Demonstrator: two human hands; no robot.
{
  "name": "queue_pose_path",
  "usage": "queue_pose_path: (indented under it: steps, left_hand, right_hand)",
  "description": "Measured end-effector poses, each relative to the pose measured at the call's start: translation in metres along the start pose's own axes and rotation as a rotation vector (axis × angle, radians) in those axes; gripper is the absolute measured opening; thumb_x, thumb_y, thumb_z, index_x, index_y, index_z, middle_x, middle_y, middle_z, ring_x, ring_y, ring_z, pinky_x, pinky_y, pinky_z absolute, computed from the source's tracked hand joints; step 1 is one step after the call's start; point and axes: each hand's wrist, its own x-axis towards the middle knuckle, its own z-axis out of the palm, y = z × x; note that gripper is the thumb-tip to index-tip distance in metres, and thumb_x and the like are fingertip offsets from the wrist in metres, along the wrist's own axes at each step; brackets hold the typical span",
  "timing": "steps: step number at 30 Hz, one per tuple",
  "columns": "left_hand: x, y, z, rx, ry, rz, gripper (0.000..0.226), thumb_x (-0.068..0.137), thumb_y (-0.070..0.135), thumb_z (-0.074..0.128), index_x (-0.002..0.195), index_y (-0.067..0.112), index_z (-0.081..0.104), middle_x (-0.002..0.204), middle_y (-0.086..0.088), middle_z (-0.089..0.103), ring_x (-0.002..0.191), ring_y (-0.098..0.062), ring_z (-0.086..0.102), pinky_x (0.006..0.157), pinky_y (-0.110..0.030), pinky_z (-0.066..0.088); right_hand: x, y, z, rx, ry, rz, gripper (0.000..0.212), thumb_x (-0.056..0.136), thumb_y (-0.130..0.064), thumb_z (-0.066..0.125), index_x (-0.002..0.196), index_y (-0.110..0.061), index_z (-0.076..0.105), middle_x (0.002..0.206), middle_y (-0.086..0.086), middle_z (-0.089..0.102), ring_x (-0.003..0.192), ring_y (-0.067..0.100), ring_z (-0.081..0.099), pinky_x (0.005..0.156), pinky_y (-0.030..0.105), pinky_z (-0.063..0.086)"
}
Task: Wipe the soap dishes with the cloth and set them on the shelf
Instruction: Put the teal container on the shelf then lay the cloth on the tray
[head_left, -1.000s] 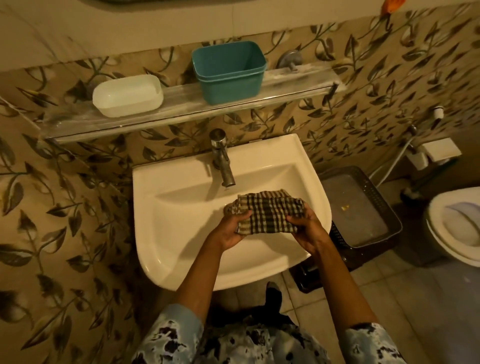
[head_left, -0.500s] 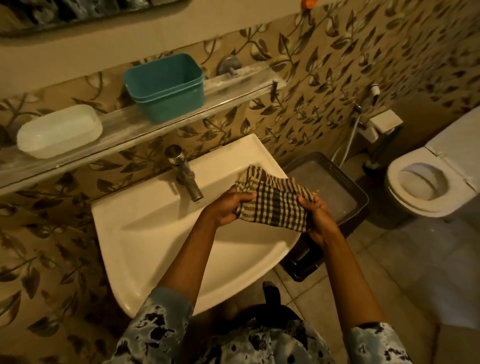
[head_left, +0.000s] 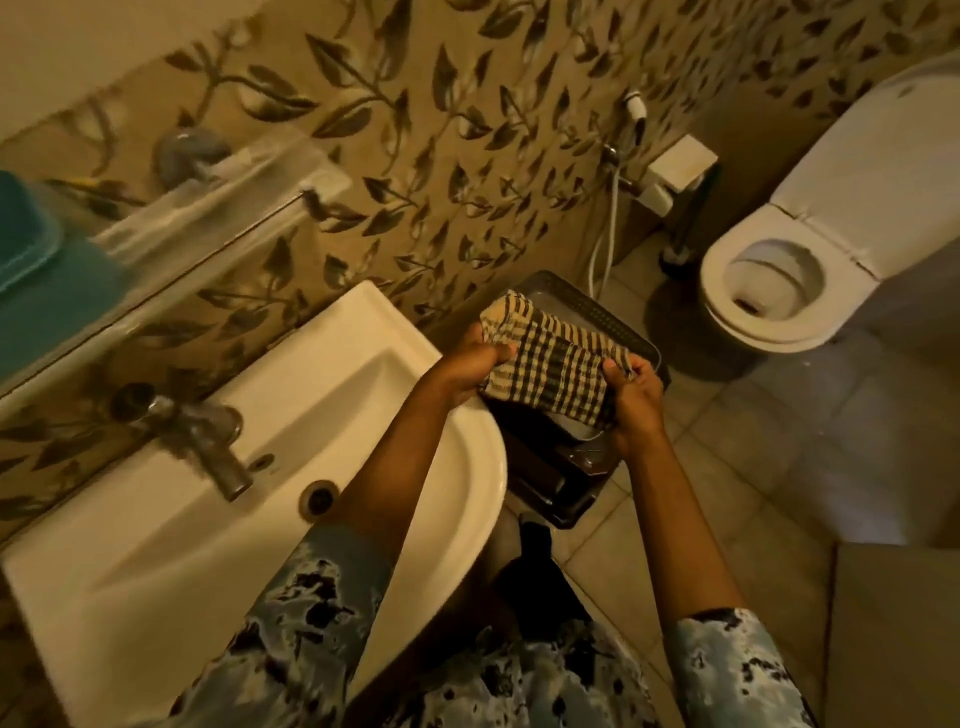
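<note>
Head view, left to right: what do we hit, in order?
teal tub → tap → left hand → checked cloth → right hand → toilet

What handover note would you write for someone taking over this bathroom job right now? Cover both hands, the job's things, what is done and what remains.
Left hand: grips the left end of the checked cloth. Right hand: grips its right end.
The cloth is stretched between them above the dark basket, to the right of the sink.
The teal dish stands on the shelf, at the frame's left edge.
Done: that dish is shelved; whether it was wiped cannot be told.
Left: no other soap dish is in view; find any remaining ones, then wipe and shelve them.
</note>
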Motion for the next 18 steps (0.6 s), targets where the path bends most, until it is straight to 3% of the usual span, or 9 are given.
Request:
queue_pose_path:
  steps: [3,7,12,15,18]
  left_hand:
    - [0.041,0.008,0.016,0.071,0.055,-0.011,0.05,0.092,0.002,0.051,0.139,0.011,0.037,0.136,-0.011,0.051,0.122,-0.027,0.052,0.097,-0.04,0.047]
    - [0.111,0.016,0.045,0.217,0.128,-0.062,0.048,0.091,-0.001,0.047,0.137,0.012,0.04,0.136,-0.013,0.05,0.126,-0.029,0.048,0.106,-0.048,0.041]
    - [0.179,0.004,0.059,0.4,0.134,-0.101,0.051,0.089,-0.004,0.05,0.138,0.006,0.039,0.131,-0.006,0.049,0.124,-0.024,0.046,0.108,-0.041,0.037]
    - [0.211,-0.011,0.058,0.601,0.119,-0.182,0.06,0.092,0.004,0.051,0.146,0.008,0.025,0.149,-0.014,0.032,0.137,-0.032,0.032,0.112,-0.042,0.03]
    - [0.236,-0.029,0.055,0.689,0.072,-0.263,0.065,0.093,0.008,0.05,0.149,0.012,0.017,0.154,-0.014,0.023,0.139,-0.033,0.027,0.113,-0.044,0.03]
  right_hand:
    - [0.038,-0.009,-0.002,-0.051,0.03,-0.001,0.031,0.094,-0.017,0.057,0.124,-0.016,0.052,0.118,0.003,0.061,0.103,0.017,0.059,0.082,0.032,0.052]
    - [0.098,-0.015,-0.004,-0.109,0.093,0.008,0.02,0.094,-0.018,0.058,0.114,-0.018,0.056,0.113,0.001,0.062,0.094,0.011,0.06,0.068,0.023,0.048]
    - [0.159,0.002,-0.006,-0.181,0.152,0.037,0.033,0.09,-0.01,0.062,0.122,-0.005,0.058,0.123,0.014,0.063,0.115,0.028,0.059,0.1,0.044,0.048]
    - [0.183,0.018,-0.008,-0.126,0.126,0.098,0.052,0.083,0.003,0.066,0.132,-0.007,0.05,0.129,0.013,0.059,0.118,0.027,0.057,0.103,0.045,0.047]
    - [0.203,0.039,-0.011,-0.095,0.041,0.17,0.064,0.082,0.01,0.063,0.139,-0.012,0.044,0.133,0.01,0.057,0.118,0.024,0.056,0.099,0.043,0.05]
